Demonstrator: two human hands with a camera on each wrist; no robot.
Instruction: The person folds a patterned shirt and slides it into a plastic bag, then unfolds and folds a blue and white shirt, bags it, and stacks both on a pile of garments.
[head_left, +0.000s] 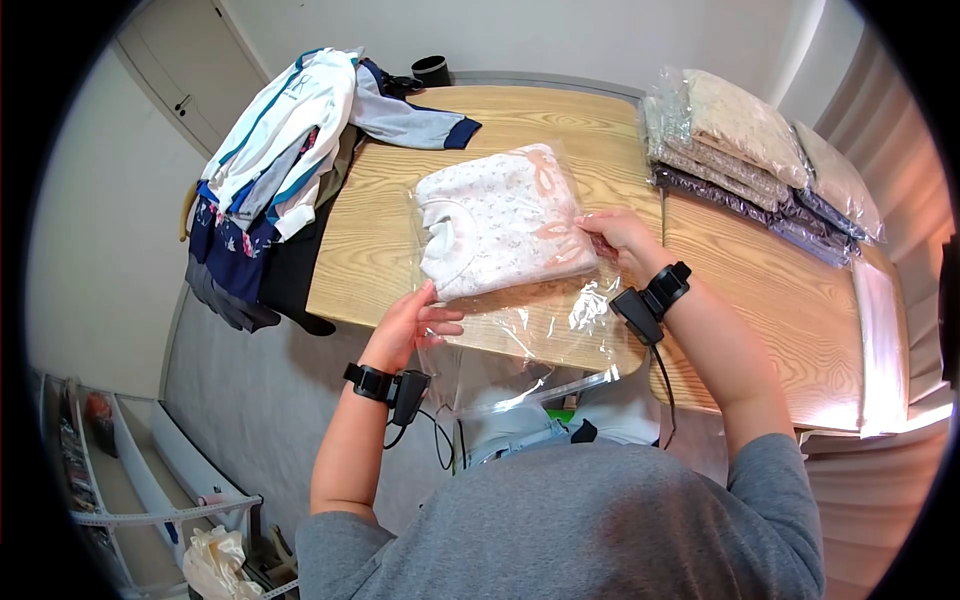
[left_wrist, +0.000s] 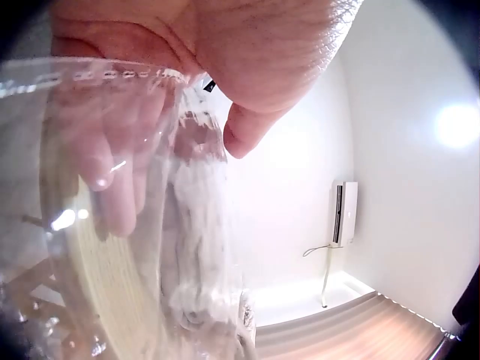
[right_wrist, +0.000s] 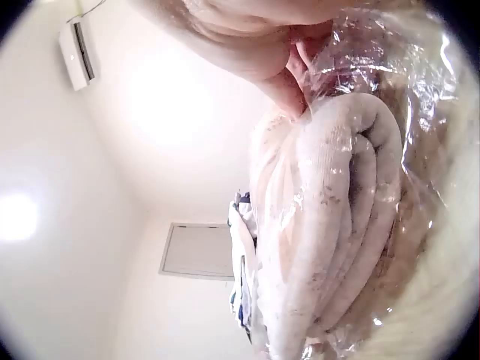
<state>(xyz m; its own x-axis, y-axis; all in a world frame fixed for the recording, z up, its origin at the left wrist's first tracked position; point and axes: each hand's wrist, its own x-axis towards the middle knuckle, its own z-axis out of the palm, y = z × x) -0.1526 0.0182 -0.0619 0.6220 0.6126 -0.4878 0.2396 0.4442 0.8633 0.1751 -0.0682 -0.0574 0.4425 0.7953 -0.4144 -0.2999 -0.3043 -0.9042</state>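
Observation:
A folded white long-sleeved top [head_left: 500,222] with a small floral print and peach cuffs lies inside a clear plastic bag [head_left: 530,335]. The bag's loose end hangs over the table's near edge, towards the body. My right hand [head_left: 622,240] pinches the bagged top at its right side, thumb above and fingers partly hidden below. At the near left corner is my left hand [head_left: 402,325], its thumb by the top's edge and its straight fingers showing through the film. The right wrist view shows the rolled layers of the top [right_wrist: 322,217] beneath the right thumb.
Loose clothes [head_left: 290,150] are heaped at the table's left end. Several bagged folded garments [head_left: 745,145] are stacked at the far right, with flat clear bags [head_left: 880,345] nearer. A black bin [head_left: 431,70] stands behind the wooden table [head_left: 365,265]. Shelving [head_left: 150,470] is at lower left.

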